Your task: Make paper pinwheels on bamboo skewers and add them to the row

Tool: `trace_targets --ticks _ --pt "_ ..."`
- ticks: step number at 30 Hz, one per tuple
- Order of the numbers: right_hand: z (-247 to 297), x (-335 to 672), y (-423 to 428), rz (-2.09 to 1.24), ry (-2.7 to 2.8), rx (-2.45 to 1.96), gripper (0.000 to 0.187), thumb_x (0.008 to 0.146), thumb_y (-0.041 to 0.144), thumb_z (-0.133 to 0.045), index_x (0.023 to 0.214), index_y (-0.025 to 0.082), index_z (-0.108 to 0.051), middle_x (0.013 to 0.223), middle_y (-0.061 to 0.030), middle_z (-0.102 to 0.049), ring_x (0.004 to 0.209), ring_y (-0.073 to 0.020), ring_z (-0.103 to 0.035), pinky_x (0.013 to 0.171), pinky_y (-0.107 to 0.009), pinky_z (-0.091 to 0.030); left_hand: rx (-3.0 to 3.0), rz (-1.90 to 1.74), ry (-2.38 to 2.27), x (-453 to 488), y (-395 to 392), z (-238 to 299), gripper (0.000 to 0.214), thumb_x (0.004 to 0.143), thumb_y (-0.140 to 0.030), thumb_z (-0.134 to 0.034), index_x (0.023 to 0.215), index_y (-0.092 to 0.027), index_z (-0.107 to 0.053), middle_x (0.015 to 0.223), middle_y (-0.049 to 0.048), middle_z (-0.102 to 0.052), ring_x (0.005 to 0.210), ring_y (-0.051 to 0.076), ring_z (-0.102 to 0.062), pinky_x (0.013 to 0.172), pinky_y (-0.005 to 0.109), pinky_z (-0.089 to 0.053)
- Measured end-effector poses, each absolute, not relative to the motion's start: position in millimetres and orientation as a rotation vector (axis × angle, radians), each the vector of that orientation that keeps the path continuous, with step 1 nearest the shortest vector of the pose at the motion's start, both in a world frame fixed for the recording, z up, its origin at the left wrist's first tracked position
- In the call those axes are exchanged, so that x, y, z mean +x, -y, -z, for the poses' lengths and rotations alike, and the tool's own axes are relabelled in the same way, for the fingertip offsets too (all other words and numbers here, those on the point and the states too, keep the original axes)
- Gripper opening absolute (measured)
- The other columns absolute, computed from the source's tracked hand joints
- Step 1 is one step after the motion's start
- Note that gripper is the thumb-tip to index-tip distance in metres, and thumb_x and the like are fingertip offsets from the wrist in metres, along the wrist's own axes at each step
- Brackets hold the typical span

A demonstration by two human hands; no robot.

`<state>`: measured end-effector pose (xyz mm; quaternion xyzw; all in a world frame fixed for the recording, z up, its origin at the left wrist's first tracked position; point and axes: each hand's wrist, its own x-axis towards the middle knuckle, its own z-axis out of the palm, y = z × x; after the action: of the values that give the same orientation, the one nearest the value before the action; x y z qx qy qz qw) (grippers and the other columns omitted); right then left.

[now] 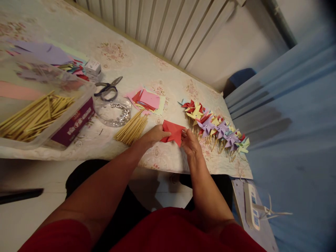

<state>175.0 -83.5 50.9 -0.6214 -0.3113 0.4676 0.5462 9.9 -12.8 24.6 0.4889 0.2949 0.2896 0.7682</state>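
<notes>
A red paper square (173, 130), with cuts or folds toward its middle, is held above the flowered tablecloth near the front edge. My left hand (155, 134) pinches its left side, thumb on top. At its right side, my right hand (191, 140) has its fingers curled in on a corner of the paper; the fingertips are partly hidden. A bundle of thin wooden sticks (132, 128) lies left of my left hand. Behind the red paper is a stack of coloured paper squares (149, 99). Finished paper pinwheels (214, 125) on sticks lie in a row to the right.
A round clear container of small metal pieces (117, 114) and scissors (108, 89) lie to the left. Farther left are a plastic bin (90, 91) of sticks, a small white box (92, 67) and loose coloured paper (43, 51). A power strip (251, 206) is at the lower right, beside a blue curtain (294, 140).
</notes>
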Motion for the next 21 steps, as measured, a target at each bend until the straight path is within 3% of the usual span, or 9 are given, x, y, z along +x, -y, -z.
trace_targets --ticks 3,8,14,21 --pt "-64 186 78 -1.137 0.814 -1.495 0.060 0.056 0.071 -0.075 0.091 0.022 -0.067 0.087 -0.0061 -0.071 0.081 -0.0217 -0.067 0.070 -0.034 -0.054 1.114 -0.577 -0.615 9 13 -26 0.014 0.062 -0.018 -0.064 0.075 -0.014 -0.065 0.069 0.0014 -0.064 0.059 0.011 -0.053 0.060 0.022 -0.041" --pt "-82 204 66 -1.260 1.225 -1.632 0.045 0.053 0.047 -0.085 0.083 0.016 -0.073 0.080 -0.0029 -0.072 0.071 -0.0152 -0.062 0.071 -0.028 -0.050 1.226 -0.536 -0.621 9 13 -24 0.010 0.060 -0.016 -0.064 0.070 -0.014 -0.065 0.063 0.0001 -0.062 0.055 0.010 -0.049 0.055 0.022 -0.038" --pt "-86 195 55 -1.295 1.552 -1.769 0.030 0.052 0.037 -0.083 0.068 0.015 -0.072 0.060 0.0026 -0.065 0.055 -0.0122 -0.054 0.053 -0.022 -0.042 1.331 -0.523 -0.680 9 11 -15 0.014 0.059 -0.023 -0.070 0.069 -0.014 -0.067 0.059 -0.0006 -0.060 0.051 0.010 -0.045 0.048 0.021 -0.032" --pt "-85 182 50 -1.308 1.607 -1.801 0.014 0.055 0.025 -0.077 0.059 0.015 -0.067 0.054 0.0063 -0.060 0.049 -0.0097 -0.049 0.049 -0.021 -0.039 1.225 -0.562 -0.708 7 13 -17 0.016 0.055 -0.020 -0.076 0.067 -0.016 -0.066 0.056 -0.0006 -0.059 0.053 0.012 -0.050 0.048 0.022 -0.034"
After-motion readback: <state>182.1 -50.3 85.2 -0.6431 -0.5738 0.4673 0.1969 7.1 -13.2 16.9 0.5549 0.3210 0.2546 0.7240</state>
